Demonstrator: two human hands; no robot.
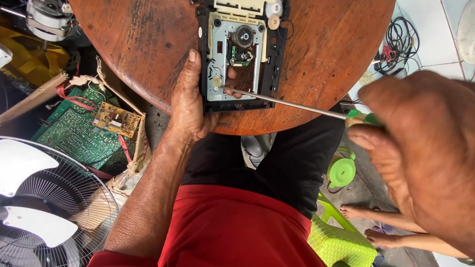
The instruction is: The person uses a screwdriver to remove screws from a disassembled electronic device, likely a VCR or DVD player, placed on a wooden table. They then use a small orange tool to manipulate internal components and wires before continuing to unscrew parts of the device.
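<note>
Right hand point(440, 164) fingers pinch screwdriver point(297, 105); left hand point(189, 100) clasps black-framed disc drive mechanism point(241, 44).

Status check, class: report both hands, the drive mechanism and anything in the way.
Left hand grips drive mechanism on table. Right hand holds screwdriver, tip at mechanism's lower left. Nothing in the way.

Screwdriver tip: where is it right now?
In the head view, the screwdriver tip sits at the lower left of the disc drive mechanism, beside the left hand; the right hand holds its green handle.
</note>
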